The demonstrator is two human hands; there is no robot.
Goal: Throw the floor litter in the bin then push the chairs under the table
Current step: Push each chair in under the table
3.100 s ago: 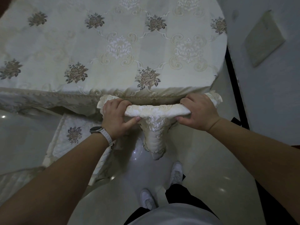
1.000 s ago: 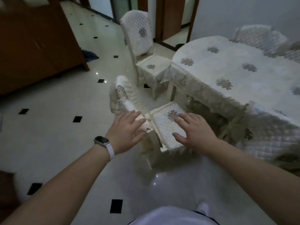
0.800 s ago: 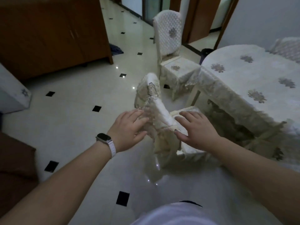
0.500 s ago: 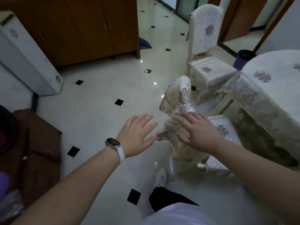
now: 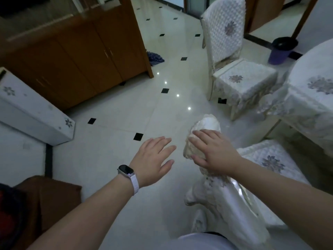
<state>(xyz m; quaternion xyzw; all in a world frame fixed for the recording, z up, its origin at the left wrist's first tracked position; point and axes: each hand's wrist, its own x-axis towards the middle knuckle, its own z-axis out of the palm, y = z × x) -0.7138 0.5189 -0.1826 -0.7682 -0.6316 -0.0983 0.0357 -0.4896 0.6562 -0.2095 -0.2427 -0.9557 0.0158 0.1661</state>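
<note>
**Right hand on the near chair's back, left hand free**

The right hand rests on top of the near chair. Its fingers lie almost straight over the covered back, not curled round it. The left hand hovers above the floor just beside the chair, fingers spread wide and holding nothing, with a watch on the wrist. The near chair's seat sits beside the bench. A second chair stands farther along. The bin stands beyond it.

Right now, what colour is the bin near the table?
The bin is purple with a dark rim; head view shows it.
</note>
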